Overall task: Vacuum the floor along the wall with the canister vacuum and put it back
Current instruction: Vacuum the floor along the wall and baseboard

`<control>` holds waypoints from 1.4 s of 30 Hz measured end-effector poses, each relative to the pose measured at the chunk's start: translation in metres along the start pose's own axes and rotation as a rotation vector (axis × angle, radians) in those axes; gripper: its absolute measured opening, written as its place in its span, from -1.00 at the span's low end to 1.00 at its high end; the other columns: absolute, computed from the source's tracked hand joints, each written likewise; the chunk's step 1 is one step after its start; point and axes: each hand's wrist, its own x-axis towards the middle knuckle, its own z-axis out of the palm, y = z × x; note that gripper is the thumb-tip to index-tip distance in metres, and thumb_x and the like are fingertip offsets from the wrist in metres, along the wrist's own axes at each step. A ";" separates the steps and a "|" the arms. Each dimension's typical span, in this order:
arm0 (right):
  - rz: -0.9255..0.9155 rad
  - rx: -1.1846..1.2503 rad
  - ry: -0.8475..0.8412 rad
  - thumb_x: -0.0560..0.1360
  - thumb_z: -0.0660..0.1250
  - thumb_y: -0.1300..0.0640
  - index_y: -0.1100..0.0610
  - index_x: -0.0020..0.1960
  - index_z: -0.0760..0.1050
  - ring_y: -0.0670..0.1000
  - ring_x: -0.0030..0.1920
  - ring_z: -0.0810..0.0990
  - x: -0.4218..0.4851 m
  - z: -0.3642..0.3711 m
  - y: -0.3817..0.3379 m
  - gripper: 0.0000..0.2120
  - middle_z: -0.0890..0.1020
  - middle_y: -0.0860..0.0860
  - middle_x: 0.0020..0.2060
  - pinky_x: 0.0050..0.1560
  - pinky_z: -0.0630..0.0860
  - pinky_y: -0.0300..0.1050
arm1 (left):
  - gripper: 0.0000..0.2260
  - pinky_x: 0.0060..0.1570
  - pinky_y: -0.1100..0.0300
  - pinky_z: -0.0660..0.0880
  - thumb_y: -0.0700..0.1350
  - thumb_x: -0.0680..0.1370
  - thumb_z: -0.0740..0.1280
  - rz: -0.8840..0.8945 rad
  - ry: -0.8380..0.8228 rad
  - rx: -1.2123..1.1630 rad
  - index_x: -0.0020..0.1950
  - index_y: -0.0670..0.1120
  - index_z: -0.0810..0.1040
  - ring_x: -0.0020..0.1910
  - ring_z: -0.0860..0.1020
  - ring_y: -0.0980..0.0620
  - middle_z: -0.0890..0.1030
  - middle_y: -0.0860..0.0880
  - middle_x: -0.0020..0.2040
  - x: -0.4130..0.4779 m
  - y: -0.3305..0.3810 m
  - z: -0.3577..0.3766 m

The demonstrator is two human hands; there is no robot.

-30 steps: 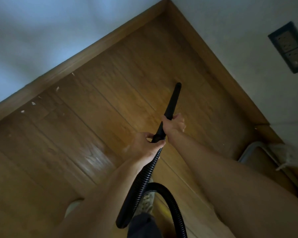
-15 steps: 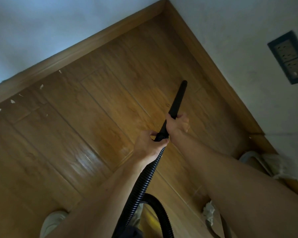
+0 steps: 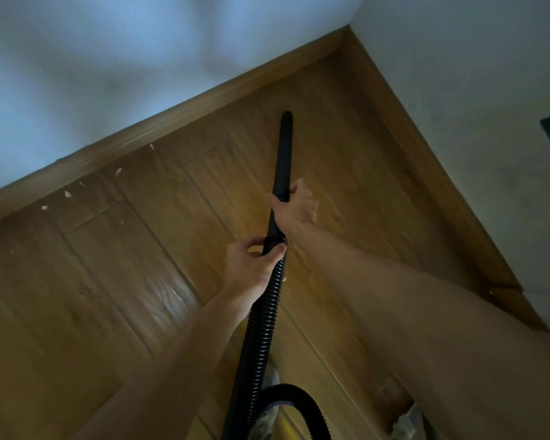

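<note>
Both hands hold the vacuum hose [image 3: 258, 328] and tube [image 3: 284, 154], aimed into the corner.
The left hand [image 3: 251, 268] wraps the ribbed hose at its collar; the right hand [image 3: 296, 208] grips the black tube just ahead. White scraps [image 3: 66, 194] dot the wooden floor [image 3: 108, 296] along the skirting board [image 3: 204, 104].

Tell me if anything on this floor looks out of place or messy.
Yes: small white scraps lie scattered on the wooden floor along the left baseboard. The vacuum wand points toward the corner, its tip clear of them.
</note>
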 end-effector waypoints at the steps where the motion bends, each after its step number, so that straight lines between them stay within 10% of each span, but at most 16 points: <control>1: -0.018 0.002 -0.017 0.50 0.43 0.02 0.07 -0.04 0.31 0.09 -0.18 0.63 -0.002 0.006 -0.006 -0.71 0.54 -0.01 -0.20 -0.18 0.63 0.08 | -0.81 -0.52 0.14 0.54 -0.19 0.43 0.53 0.001 0.023 -0.019 -0.05 -0.21 0.59 -0.55 0.58 -0.07 0.65 -0.13 -0.43 0.003 0.002 -0.006; 24: 0.016 -0.011 -0.003 0.52 0.41 0.04 0.06 -0.05 0.32 0.09 -0.17 0.64 -0.011 0.017 -0.020 -0.74 0.57 0.01 -0.16 -0.14 0.64 0.09 | -0.86 -0.46 0.12 0.58 -0.21 0.46 0.50 -0.035 -0.006 0.014 -0.09 -0.13 0.57 -0.53 0.58 -0.05 0.65 -0.16 -0.37 -0.003 0.013 -0.025; 34: 0.181 0.061 0.090 0.51 0.41 0.05 0.09 -0.07 0.34 0.10 -0.22 0.64 -0.054 0.018 0.003 -0.76 0.54 -0.02 -0.25 -0.18 0.66 0.09 | -0.81 -0.23 -0.27 0.61 -0.18 0.43 0.53 -0.029 -0.068 0.130 -0.01 -0.20 0.63 -0.39 0.61 -0.18 0.64 -0.19 -0.37 -0.028 -0.010 -0.050; 42: 0.056 0.021 -0.021 0.52 0.40 0.07 0.07 -0.06 0.33 0.04 -0.26 0.59 -0.077 0.051 -0.029 -0.77 0.52 -0.04 -0.23 -0.34 0.53 -0.10 | -0.89 -0.40 0.10 0.57 -0.17 0.48 0.48 -0.008 -0.014 0.091 -0.04 -0.07 0.60 -0.37 0.63 -0.18 0.68 -0.29 -0.22 -0.048 0.002 -0.090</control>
